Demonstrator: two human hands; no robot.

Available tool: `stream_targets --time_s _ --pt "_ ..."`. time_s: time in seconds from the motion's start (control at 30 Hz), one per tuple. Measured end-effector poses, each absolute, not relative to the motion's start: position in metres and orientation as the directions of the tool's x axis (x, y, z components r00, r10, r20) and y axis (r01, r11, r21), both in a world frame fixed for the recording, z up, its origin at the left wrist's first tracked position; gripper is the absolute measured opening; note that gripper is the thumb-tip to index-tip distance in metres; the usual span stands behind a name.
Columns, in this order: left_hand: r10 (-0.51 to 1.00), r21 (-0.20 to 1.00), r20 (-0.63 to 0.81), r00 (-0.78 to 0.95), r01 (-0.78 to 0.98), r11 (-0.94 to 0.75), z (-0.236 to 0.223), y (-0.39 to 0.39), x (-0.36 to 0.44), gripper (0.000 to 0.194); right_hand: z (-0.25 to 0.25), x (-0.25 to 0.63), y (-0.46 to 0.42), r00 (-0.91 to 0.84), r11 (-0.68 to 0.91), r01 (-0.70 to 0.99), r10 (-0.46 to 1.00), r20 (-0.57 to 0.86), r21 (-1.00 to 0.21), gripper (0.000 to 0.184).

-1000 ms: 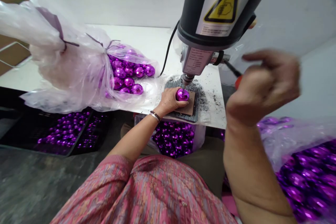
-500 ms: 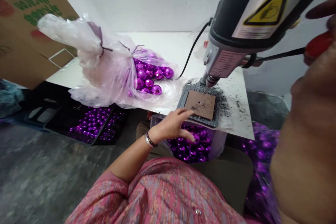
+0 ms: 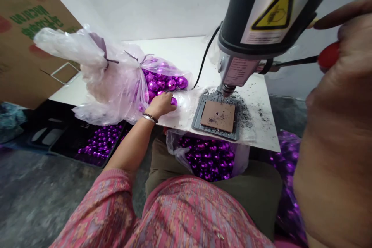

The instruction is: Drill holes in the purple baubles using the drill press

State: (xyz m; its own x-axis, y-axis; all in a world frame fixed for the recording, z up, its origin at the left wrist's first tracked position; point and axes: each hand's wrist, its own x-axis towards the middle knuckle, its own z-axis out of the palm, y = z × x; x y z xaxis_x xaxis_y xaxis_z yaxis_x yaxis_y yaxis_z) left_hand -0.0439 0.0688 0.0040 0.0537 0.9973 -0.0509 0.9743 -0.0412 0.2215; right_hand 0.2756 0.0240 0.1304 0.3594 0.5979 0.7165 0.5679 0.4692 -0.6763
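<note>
My left hand (image 3: 162, 104) is closed on a shiny purple faceted ball (image 3: 173, 101) at the open mouth of a clear plastic bag (image 3: 136, 99). More purple balls (image 3: 162, 75) lie in that bag, just behind my fingers. On the right, my right hand (image 3: 353, 42) grips the red knob (image 3: 329, 56) of the drill press lever (image 3: 299, 61). The drill press (image 3: 255, 11) has its bit above a brown square plate (image 3: 217, 116) with a small hole, on a grey base (image 3: 200, 122). No ball is on the plate.
Black shavings (image 3: 247, 112) litter the white table (image 3: 180, 46). Beneath its front edge, an open bag of purple balls (image 3: 206, 159) rests at my lap. A black crate (image 3: 66, 139) with more balls stands left, below a cardboard box (image 3: 35, 62). Another ball bag (image 3: 287, 186) lies right.
My left hand has moved left from the front of the plate to the bag on the table and closed on a ball. My right hand stays at the red knob; the view has shifted slightly.
</note>
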Motion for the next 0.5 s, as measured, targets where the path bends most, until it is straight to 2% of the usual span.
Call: stream_targets --time_s 0.07,0.13,0.17,0.23,0.33,0.4,0.5 --pt "0.998 0.526 -0.024 0.057 0.85 -0.036 0.006 0.065 -0.04 0.043 0.135 0.272 0.021 0.375 0.404 0.585 0.634 0.677 -0.703 0.038" --pt "0.995 0.833 -0.096 0.038 0.55 0.059 0.01 0.06 -0.032 0.047 0.138 0.269 0.018 0.384 0.386 0.584 0.644 0.662 -0.714 0.037" --pt "0.985 0.919 -0.166 0.045 0.369 0.138 0.011 0.057 -0.025 0.044 0.138 0.268 0.017 0.382 0.392 0.584 0.639 0.667 -0.711 0.037" --pt "0.946 0.949 -0.311 0.093 0.075 0.305 0.012 0.052 -0.011 0.031 0.136 0.267 0.016 0.358 0.424 0.582 0.633 0.686 -0.695 0.036" --pt "0.884 0.882 -0.437 0.165 -0.116 0.458 0.01 0.047 0.011 0.016 0.131 0.268 0.018 0.35 0.513 0.559 0.567 0.746 -0.652 0.039" --pt "0.876 0.87 -0.443 0.191 -0.143 0.472 0.007 0.045 0.022 0.012 0.13 0.268 0.021 0.344 0.568 0.543 0.522 0.781 -0.618 0.038" --pt "0.896 0.912 -0.394 0.206 -0.035 0.409 0.001 0.045 0.035 0.029 0.131 0.267 0.021 0.329 0.584 0.533 0.524 0.786 -0.612 0.033"
